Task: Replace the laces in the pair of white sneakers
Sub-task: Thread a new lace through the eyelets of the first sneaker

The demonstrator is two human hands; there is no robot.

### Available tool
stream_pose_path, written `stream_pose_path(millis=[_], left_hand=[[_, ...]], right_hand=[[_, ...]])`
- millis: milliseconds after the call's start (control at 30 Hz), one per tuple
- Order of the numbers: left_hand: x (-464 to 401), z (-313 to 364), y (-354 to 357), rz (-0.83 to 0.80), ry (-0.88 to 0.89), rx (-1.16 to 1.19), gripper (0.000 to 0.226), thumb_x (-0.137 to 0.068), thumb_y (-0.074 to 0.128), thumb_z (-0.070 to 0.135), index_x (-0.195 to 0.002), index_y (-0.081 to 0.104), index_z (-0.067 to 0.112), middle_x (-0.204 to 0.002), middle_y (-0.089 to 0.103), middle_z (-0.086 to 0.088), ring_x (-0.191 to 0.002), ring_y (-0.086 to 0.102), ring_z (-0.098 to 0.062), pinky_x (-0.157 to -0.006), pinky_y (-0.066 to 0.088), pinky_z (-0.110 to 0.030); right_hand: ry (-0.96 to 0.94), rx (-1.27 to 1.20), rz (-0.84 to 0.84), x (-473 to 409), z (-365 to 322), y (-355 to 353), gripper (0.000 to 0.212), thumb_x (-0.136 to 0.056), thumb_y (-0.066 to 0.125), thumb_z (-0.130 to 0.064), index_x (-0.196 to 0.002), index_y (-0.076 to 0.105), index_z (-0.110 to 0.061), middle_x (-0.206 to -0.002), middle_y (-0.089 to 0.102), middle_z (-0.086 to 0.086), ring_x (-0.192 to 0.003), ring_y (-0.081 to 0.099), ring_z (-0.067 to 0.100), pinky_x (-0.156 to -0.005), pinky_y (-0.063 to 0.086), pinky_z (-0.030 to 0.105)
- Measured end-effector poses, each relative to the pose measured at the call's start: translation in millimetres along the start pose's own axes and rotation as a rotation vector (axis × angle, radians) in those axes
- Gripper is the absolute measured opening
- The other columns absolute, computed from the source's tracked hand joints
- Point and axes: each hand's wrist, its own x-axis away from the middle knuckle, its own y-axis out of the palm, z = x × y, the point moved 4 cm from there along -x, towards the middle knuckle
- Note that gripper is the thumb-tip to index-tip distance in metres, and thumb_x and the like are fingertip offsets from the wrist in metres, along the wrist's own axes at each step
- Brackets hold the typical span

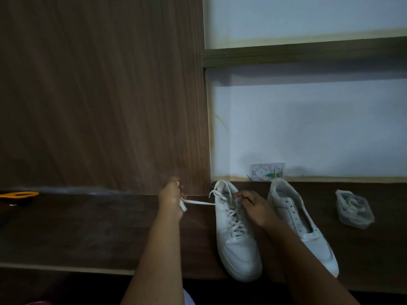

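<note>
Two white sneakers stand side by side on a dark wooden desk (88,227), toes toward me. The left sneaker (236,245) is laced with a white lace (198,202). My left hand (170,200) grips one end of that lace and holds it stretched taut out to the left of the shoe. On the upper eyelets of the same shoe rests my right hand (255,209), its fingertips pinching the lace near the tongue. To the right, the other sneaker (301,223) shows bare eyelets with no lace in them.
A clear plastic packet (354,209) holding a coiled white lace lies at the right of the desk. A small printed packet (266,174) leans on the wall behind the shoes. An orange-handled tool (18,194) lies far left. A wooden panel (99,95) rises behind the desk.
</note>
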Motion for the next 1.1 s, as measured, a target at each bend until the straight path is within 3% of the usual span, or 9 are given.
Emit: stream_pose_path(millis=[100,233,333,433,533,700,867,1000,1100], left_hand=[[12.6,-4.5,6.5,-0.006,0.138,-0.795,0.026,-0.094,0.056,0.035,-0.098,0.067,0.013,-0.095,0.062,-0.004,-0.08,0.055,-0.018,-0.074,0.044,-0.032],[28.0,-23.4,15.7,-0.009,0.145,-1.566,0.064,-0.091,0.057,0.049,-0.143,0.042,0.014,-0.147,0.037,-0.01,-0.131,0.036,-0.029,-0.1,0.038,-0.041],[33.2,-31.0,45.5,-0.227,0.42,-1.454,0.035,-0.095,0.056,0.036,-0.129,0.052,0.028,-0.146,0.036,-0.004,-0.138,0.027,-0.029,-0.105,0.034,-0.041],[36.0,-40.8,63.5,-0.385,0.625,-1.472,0.025,-0.096,0.05,0.029,-0.12,0.058,0.031,-0.138,0.043,0.003,-0.133,0.03,-0.023,-0.104,0.034,-0.04],[26.5,-53.8,61.8,-0.452,0.564,-1.57,0.028,-0.097,0.047,0.032,-0.124,0.056,0.03,-0.139,0.041,0.001,-0.135,0.029,-0.027,-0.105,0.035,-0.044],[22.5,-53.7,58.3,-0.469,0.54,-1.5,0.02,-0.097,0.049,0.034,-0.115,0.059,0.032,-0.129,0.046,0.005,-0.129,0.035,-0.021,-0.102,0.039,-0.042],[28.2,-59.8,65.5,-0.542,0.543,-1.537,0.03,-0.098,0.042,0.031,-0.123,0.059,0.035,-0.135,0.039,0.004,-0.134,0.025,-0.022,-0.109,0.031,-0.044],[36.9,-66.8,76.4,-0.566,0.564,-1.634,0.034,-0.097,0.045,0.049,-0.116,0.063,0.028,-0.14,0.038,0.002,-0.133,0.025,-0.025,-0.106,0.026,-0.046],[34.4,-63.4,82.3,-0.477,0.622,-1.437,0.029,-0.093,0.052,0.049,-0.115,0.059,0.031,-0.131,0.048,0.004,-0.13,0.036,-0.025,-0.106,0.036,-0.046]], right_hand=[[0.026,0.001,0.067,-4.0,0.8,-2.0,0.023,-0.098,0.043,-0.022,-0.104,0.064,-0.03,-0.113,0.057,0.003,-0.108,0.053,0.018,-0.091,0.037,0.027],[0.134,0.261,0.13,-18.7,-4.3,-2.7,0.041,-0.099,0.038,-0.044,-0.128,0.057,-0.022,-0.13,0.047,0.01,-0.123,0.039,0.031,-0.104,0.029,0.037],[0.168,0.442,-0.01,-32.3,-9.5,5.8,0.046,-0.092,0.039,-0.057,-0.127,0.057,-0.033,-0.135,0.04,0.005,-0.125,0.031,0.032,-0.101,0.032,0.043],[0.252,0.374,-0.132,-39.1,-21.3,10.4,0.036,-0.088,0.052,-0.048,-0.117,0.066,-0.031,-0.128,0.049,0.004,-0.122,0.039,0.03,-0.1,0.038,0.04],[0.361,-0.165,-0.002,-41.1,-29.2,-8.7,0.023,-0.093,0.054,-0.03,-0.102,0.07,-0.017,-0.11,0.067,0.01,-0.099,0.06,0.022,-0.088,0.047,0.033],[0.365,-1.001,0.236,-23.1,-31.1,-72.7,0.018,-0.098,0.051,-0.021,-0.087,0.06,-0.008,-0.089,0.065,0.009,-0.088,0.063,0.022,-0.084,0.05,0.035],[0.338,-0.97,0.373,-5.7,-20.4,-111.1,0.02,-0.098,0.049,-0.01,-0.085,0.062,-0.004,-0.091,0.062,0.013,-0.085,0.064,0.024,-0.079,0.052,0.034],[0.27,-1.02,0.462,-0.2,-23.7,-125.6,0.021,-0.099,0.048,-0.012,-0.09,0.064,-0.003,-0.09,0.063,0.011,-0.086,0.064,0.023,-0.08,0.053,0.032],[0.218,-0.58,0.572,1.8,-31.6,-132.2,0.025,-0.098,0.047,-0.016,-0.09,0.069,-0.008,-0.091,0.066,0.008,-0.076,0.06,0.017,-0.076,0.049,0.031]])
